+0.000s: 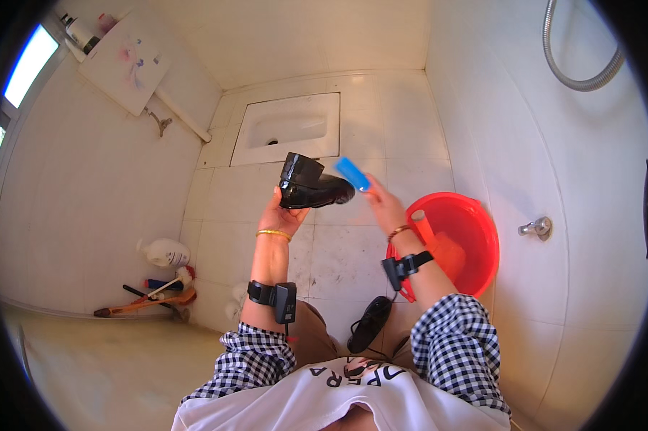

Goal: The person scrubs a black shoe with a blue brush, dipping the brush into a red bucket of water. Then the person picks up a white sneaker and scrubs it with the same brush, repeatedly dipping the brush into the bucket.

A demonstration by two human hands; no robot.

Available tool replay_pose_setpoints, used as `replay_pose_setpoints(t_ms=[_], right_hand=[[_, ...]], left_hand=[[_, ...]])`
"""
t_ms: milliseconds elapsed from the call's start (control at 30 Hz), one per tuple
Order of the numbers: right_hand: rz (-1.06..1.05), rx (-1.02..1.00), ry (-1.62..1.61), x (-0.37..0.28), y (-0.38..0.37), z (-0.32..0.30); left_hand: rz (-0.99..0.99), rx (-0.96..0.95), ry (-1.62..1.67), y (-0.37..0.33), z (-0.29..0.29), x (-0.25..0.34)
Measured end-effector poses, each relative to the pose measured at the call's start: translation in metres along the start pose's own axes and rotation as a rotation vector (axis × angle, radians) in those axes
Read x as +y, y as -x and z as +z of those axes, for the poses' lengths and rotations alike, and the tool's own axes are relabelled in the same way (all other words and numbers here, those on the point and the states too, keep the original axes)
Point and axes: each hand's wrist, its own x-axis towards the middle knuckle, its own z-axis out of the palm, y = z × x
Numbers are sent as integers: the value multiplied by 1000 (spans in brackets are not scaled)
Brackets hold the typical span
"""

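A: What is held, and where?

B: A shiny black shoe [311, 184] is gripped from below by the left hand [283, 213], fingers closed around its heel and sole, and it is raised above the floor, toe pointed to the right. A blue brush [353, 173] is clasped in the right hand [383, 203], its end set just beside the toe of the shoe; whether the two touch cannot be told

A: What else is seen around the hands?

B: A red basin [475, 237] is placed on the floor just right of the right forearm, and a red handle [423, 226] is seen leaning inside it. A second black shoe [370, 324] is laid on the floor between the knees, well below the raised one. Nothing is placed between the hands and the shoe

A: And the room itself?

B: A floor [338, 251] of pale, stained tiles is shown, with a white squat toilet [288, 128] set into it beyond the hands. Tiled walls are seen on both sides. By the left wall a white bottle [167, 253] is stood, with brushes and a long-handled tool [148, 298] laid near it. On the right wall a metal tap [536, 228] is fixed, and a shower hose [579, 68] is hung higher up. A window [29, 65] is seen at the upper left
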Motion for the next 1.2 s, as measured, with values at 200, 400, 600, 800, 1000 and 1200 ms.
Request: replay_pose_setpoints(t_ms=[200, 400, 600, 800, 1000, 1200], right_hand=[[-223, 1, -110, -30, -6, -4], [-99, -189, 32, -18, 4, 24], [181, 80, 316, 91, 58, -154], [612, -103, 973, 123, 103, -197], [519, -12, 874, 60, 74, -178], [72, -39, 336, -68, 23, -62]], left_hand=[[9, -26, -99, -2, -6, 2], [-18, 93, -124, -15, -20, -8], [-34, 111, -58, -26, -51, -1], [-118, -4, 53, -17, -26, -9], [72, -66, -138, -12, -7, -24], [639, -8, -549, -9, 2, -52]])
